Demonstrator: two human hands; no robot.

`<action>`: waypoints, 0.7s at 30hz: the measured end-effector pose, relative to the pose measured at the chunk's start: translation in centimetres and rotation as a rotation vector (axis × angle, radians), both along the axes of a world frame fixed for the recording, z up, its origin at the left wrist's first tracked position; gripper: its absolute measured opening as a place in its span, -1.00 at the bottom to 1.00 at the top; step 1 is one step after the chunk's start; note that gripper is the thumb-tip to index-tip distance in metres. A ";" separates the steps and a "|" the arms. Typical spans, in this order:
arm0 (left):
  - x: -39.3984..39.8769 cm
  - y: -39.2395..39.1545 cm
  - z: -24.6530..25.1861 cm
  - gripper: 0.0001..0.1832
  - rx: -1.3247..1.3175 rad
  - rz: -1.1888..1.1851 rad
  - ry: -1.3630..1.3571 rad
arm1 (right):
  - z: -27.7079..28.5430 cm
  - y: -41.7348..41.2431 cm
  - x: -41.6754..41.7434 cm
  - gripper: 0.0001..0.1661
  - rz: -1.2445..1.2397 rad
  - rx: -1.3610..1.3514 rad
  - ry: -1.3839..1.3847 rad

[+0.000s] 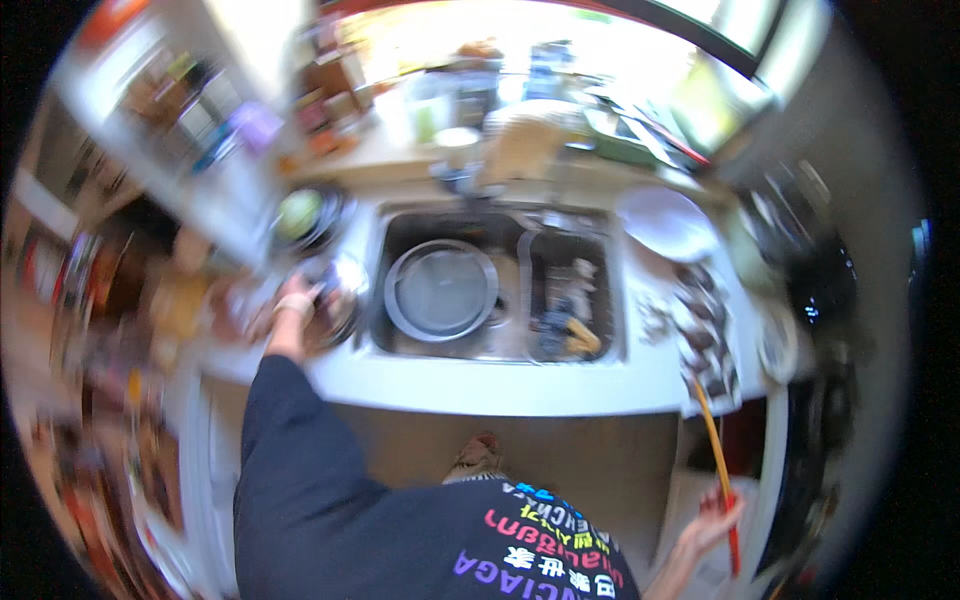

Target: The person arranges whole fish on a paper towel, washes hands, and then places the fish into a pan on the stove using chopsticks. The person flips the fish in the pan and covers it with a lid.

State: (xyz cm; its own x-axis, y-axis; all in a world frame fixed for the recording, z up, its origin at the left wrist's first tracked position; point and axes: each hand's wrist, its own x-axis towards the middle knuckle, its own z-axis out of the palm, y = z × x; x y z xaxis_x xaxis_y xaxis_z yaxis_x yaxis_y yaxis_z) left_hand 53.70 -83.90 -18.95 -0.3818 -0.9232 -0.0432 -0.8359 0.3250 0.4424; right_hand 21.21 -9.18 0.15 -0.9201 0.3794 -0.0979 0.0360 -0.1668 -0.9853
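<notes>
My right hand [716,517] is closed around a long wooden stick with a red end [712,435], probably a pair of cooking chopsticks. Its far tip points up toward a foil-like sheet [690,397] that bears several dark brown pieces [699,337]. On the left of the counter, my left hand [296,295] is at the near-left rim of a shiny metal bowl or pot [341,304]. Blur hides whether its fingers grip the rim. Between the hands, a round metal basin [442,292], seemingly holding water, sits in the left bowl of a double sink [510,266].
A yellow-tan item [583,339] and dark cloth-like things lie in the right sink bowl. A white bowl [667,223] stands beyond the foil. Something round and green [300,214] rests at the back left. A cluttered window ledge [390,169] runs behind the sink.
</notes>
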 end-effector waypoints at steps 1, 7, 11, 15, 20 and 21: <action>0.0 -1.1 -1.2 -0.44 0.117 -0.080 0.191 | 0.3 -0.5 0.6 -0.64 0.109 -0.082 0.004; -1.1 5.2 4.1 -0.61 -0.060 -0.198 -0.016 | -0.1 1.1 2.4 -0.62 0.099 -0.200 0.024; -3.2 10.2 9.3 -0.69 0.031 -0.177 0.343 | 0.0 6.2 3.8 -0.58 -0.020 -0.170 0.142; -13.4 20.1 11.9 -0.67 0.062 -0.175 0.635 | 0.1 13.9 5.3 -0.58 -0.269 -0.041 0.271; -22.6 34.4 12.9 -0.63 0.499 -0.292 1.305 | 1.8 27.5 5.4 -0.59 -0.529 0.228 0.450; -23.8 36.6 12.7 -0.62 0.748 -0.310 1.538 | 2.5 30.5 5.5 -0.59 -0.586 0.329 0.460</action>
State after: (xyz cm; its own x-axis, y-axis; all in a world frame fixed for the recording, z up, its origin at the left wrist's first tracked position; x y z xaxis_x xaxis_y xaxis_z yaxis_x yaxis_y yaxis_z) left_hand 29.94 -47.33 -6.28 -0.6250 -0.7658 0.1513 0.5067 -0.2506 0.8249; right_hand 26.74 21.34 2.69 -0.4841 0.7553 0.4418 -0.3877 0.2675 -0.8821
